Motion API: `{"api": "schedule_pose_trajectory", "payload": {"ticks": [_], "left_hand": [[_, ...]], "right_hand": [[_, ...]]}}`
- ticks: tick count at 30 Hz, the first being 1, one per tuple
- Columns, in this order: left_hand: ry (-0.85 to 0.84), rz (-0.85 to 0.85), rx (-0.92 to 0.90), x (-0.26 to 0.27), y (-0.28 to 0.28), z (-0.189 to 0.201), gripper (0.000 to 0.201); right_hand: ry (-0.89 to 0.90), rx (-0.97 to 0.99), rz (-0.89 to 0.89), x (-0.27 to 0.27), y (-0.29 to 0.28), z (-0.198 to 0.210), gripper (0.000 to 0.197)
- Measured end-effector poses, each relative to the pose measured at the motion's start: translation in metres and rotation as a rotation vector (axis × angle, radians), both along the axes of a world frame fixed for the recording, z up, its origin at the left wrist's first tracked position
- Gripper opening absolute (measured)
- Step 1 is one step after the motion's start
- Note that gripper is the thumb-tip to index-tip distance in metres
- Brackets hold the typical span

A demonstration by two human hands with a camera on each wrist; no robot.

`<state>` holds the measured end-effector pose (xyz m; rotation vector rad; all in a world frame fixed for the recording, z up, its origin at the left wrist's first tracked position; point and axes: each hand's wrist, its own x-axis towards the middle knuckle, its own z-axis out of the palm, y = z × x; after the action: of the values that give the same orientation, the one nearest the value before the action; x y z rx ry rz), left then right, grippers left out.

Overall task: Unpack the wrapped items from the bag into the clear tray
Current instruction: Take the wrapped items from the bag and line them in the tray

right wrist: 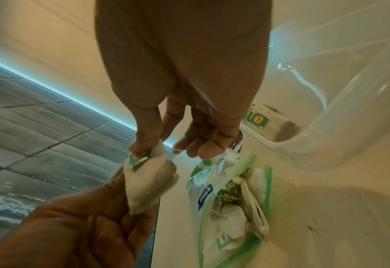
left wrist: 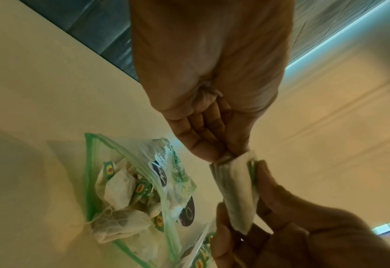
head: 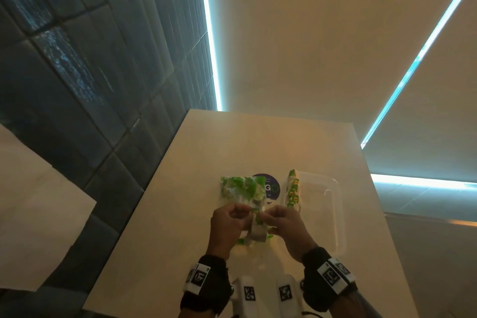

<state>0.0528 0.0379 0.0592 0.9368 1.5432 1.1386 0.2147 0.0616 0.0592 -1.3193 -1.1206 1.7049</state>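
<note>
You've got one tea bag (left wrist: 237,192) pinched between both hands (head: 227,224) (head: 284,224), just above the zip bag (head: 242,192) on the worktop. Next, carry it right into the tray (head: 333,214), I reckon.

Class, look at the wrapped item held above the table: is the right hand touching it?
Touching. The left wrist view shows the right hand pinching the wrapped item.

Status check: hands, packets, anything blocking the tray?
Both hands, left and right, pinch one packet. Bag holds more. Tray has packets; nothing blocking.
</note>
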Motion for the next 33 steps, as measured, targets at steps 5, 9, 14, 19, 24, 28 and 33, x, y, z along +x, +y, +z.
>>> {"api": "schedule_pose_trajectory", "payload": {"ticks": [5,9,14,19,24,28,33], "left_hand": [[-0.119,-0.070,-0.037,-0.001,-0.002,-0.003,0.013],[-0.165,-0.084,-0.071,0.000,-0.003,-0.006,0.015],[-0.082,-0.035,-0.053,0.000,-0.002,-0.007,0.014],[-0.058,-0.020,-0.014,0.000,-0.001,-0.008,0.016],[0.354,-0.018,-0.015,0.000,-0.014,-0.034,0.013],[0.679,-0.023,-0.122,0.003,-0.028,-0.063,0.006],[0.812,-0.215,-0.215,0.016,-0.029,-0.090,0.035]], "right_hand": [[0.052,0.015,-0.132,-0.005,-0.006,0.003,0.020],[0.051,0.051,-0.201,-0.006,-0.007,0.001,0.025],[0.123,0.025,-0.147,-0.006,-0.007,0.003,0.026],[0.019,0.058,-0.097,-0.006,-0.006,0.003,0.018],[-0.031,0.048,-0.239,0.003,0.002,0.004,0.014],[0.019,0.030,-0.320,0.017,0.004,0.009,0.015],[0.002,0.017,-0.314,0.023,0.000,0.004,0.014]]}}
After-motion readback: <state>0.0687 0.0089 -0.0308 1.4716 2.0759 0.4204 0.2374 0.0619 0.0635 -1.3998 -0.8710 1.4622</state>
